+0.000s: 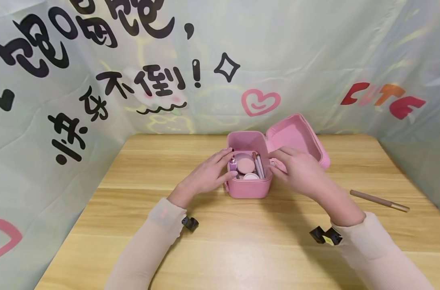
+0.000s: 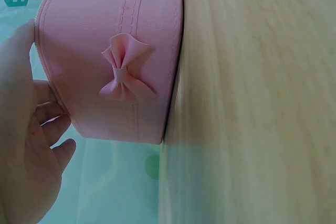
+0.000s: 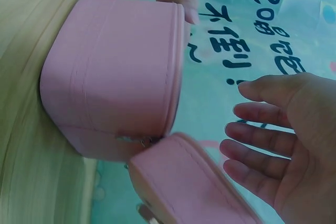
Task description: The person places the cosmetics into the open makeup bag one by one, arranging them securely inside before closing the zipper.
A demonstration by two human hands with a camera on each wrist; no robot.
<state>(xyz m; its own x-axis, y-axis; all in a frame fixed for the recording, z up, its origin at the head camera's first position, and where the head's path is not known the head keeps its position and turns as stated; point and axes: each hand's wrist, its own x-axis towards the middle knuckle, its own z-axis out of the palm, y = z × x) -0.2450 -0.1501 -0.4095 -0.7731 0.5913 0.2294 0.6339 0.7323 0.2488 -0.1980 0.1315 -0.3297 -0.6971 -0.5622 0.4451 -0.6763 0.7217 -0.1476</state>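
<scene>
A pink cosmetic case (image 1: 249, 189) stands on the table with its lid (image 1: 296, 139) swung back to the right. My left hand (image 1: 207, 171) holds the case's left rim, thumb and fingers spread along it. A bow (image 2: 123, 72) decorates that side in the left wrist view. Inside lie a round pale-pink item (image 1: 246, 164), a small purple bottle (image 1: 232, 164), a white round piece (image 1: 251, 176) and slim sticks (image 1: 259, 165). Over the case's right side is my right hand (image 1: 303, 169). In the right wrist view its fingers (image 3: 257, 135) are loosely bent, with nothing between them.
A brown pen-like stick (image 1: 379, 200) lies on the wooden table (image 1: 234, 249) at the right. Behind the table hangs a pale printed cloth (image 1: 306, 60), which also runs along both sides. Small black cameras are strapped at both wrists.
</scene>
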